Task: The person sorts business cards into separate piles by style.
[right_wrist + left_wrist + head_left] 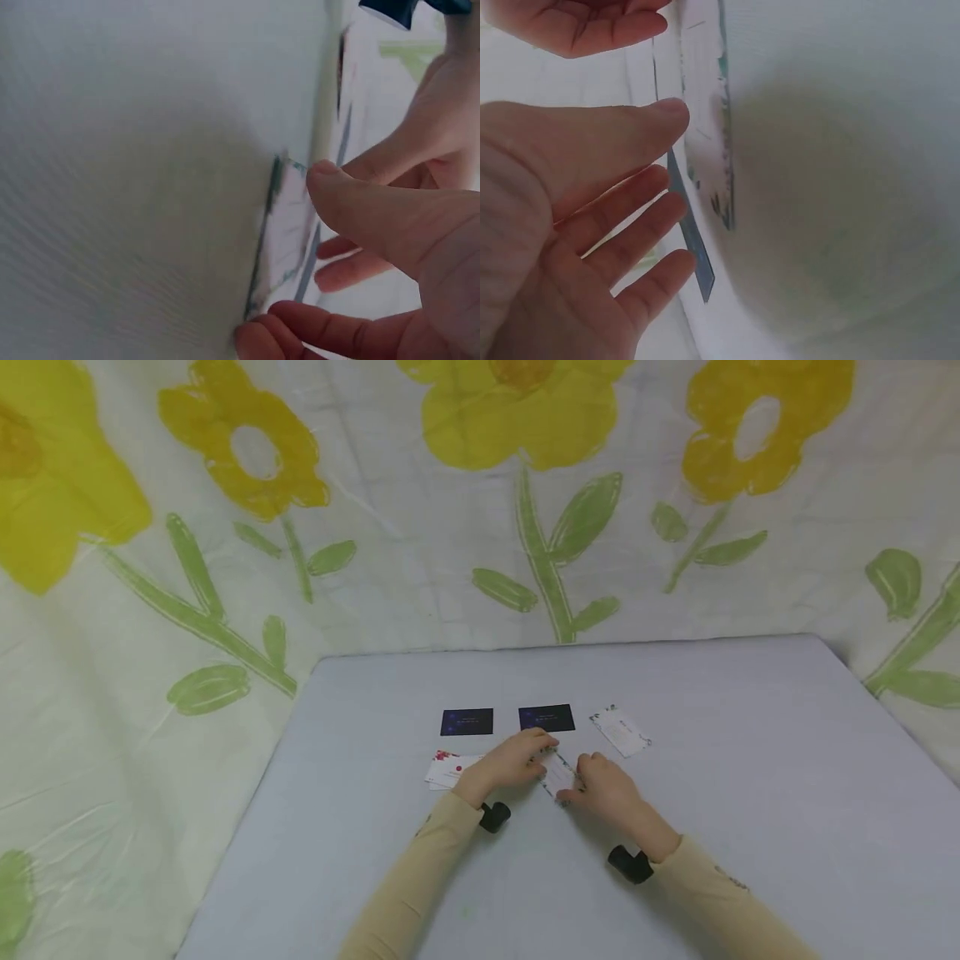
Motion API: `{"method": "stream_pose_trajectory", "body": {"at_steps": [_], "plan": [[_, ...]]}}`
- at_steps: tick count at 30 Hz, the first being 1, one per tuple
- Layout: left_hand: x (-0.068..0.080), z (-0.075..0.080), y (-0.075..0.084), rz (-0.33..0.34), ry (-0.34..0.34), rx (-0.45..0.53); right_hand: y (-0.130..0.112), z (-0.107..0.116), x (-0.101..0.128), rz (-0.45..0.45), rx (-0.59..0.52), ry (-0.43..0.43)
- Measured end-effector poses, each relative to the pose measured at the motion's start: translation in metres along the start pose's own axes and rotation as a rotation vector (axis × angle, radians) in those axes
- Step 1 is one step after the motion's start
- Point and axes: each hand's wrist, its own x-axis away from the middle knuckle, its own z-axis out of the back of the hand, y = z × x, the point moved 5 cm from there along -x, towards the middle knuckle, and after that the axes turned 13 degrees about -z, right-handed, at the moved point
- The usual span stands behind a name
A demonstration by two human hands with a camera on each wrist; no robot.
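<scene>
A white business card with a leafy green border [557, 774] lies on the table between my two hands. My left hand [513, 760] is at its upper left edge, the thumb and fingers fairly straight and spread; the thumb tip meets the card's edge in the left wrist view. My right hand [609, 789] holds the card from the right, thumb at one corner and curled fingertips [259, 337] at another. Just beyond the left fingers lies a dark blue card [547, 717]. White cards with red flowers [447, 768] are partly hidden behind the left hand.
Another dark blue card [467, 722] lies at the back left of the group. To the right is a second leafy white card [621, 732], set at a slant. A pale cloth covers the table [750, 735], and a flower-printed curtain [420, 560] hangs behind its back edge.
</scene>
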Motion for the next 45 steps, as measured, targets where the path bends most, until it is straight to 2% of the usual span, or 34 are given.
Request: {"method": "stream_pose_trajectory", "body": {"at_steps": [6, 10, 15, 20, 25, 29, 34, 37, 41, 45], "plan": [[0.001, -0.005, 0.000, 0.018, -0.040, -0.048, -0.002, -0.005, 0.002, -0.008, 0.063, 0.059], [0.001, -0.006, 0.000, 0.024, -0.055, -0.079, -0.001, -0.005, 0.001, -0.021, 0.064, 0.059], [0.001, -0.005, 0.002, 0.043, -0.064, -0.096, 0.003, -0.003, -0.001, -0.061, -0.011, 0.008], [0.006, -0.003, -0.003, 0.072, -0.020, -0.051, 0.010, -0.003, -0.007, -0.071, -0.117, -0.060], [0.010, -0.003, -0.008, 0.090, 0.066, 0.040, 0.016, -0.005, -0.015, -0.045, -0.192, -0.104], [0.016, 0.000, -0.012, 0.116, 0.167, 0.132, 0.017, -0.004, -0.018, -0.009, -0.272, -0.103], [0.027, 0.007, -0.015, 0.122, 0.335, 0.246, 0.016, -0.001, -0.023, 0.033, -0.378, -0.042], [0.035, 0.013, -0.016, 0.110, 0.419, 0.267, 0.013, 0.002, -0.027, 0.056, -0.422, 0.014], [0.044, 0.019, -0.018, 0.142, 0.461, 0.284, 0.010, 0.004, -0.032, 0.053, -0.447, 0.050], [0.051, 0.018, -0.020, 0.220, 0.440, 0.303, 0.006, 0.002, -0.038, 0.032, -0.443, 0.038]]}}
